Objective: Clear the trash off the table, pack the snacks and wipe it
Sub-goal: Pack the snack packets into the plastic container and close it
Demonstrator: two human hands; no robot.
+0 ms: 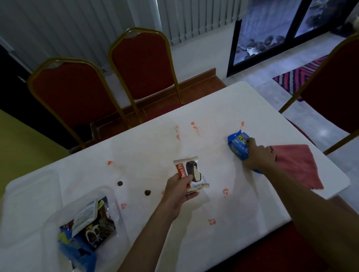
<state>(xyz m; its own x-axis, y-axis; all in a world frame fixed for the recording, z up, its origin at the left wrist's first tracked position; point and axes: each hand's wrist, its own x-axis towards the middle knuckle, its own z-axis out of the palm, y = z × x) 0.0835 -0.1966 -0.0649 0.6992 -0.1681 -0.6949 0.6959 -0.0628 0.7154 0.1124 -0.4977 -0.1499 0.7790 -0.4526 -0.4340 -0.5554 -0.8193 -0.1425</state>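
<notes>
1. My left hand (177,188) holds a pie packet (192,173) over the middle of the table (133,150). The thumb lies across the printed face at the packet's near left corner, and the fingers curl under the near end, clamped on the wrapper. The packet's long axis runs near to far, leaning slightly left at the far end. Its crimped seams sit at the near and far ends, and the printed face points up at the camera. A faint shadow below suggests it is off the tabletop.

2. My right hand (256,154) grips a blue bag (238,147) on the right part of the table. The fingers close over the middle of the bag from its right side. The bag's long axis runs diagonally, from far left to near right. Its far end sticks out beyond the fingers, and its near end shows below the wrist.

3. A red cloth (296,165) lies flat just to the right of the blue bag, reaching the table's right edge.

4. A clear container (106,189) stands at the near left and holds several snack packs (85,230).

5. Two brown lumps (120,183) sit between the container and my left hand. Orange stains (211,221) are scattered over the tabletop.

6. Two red chairs (141,65) stand at the far side.
</notes>
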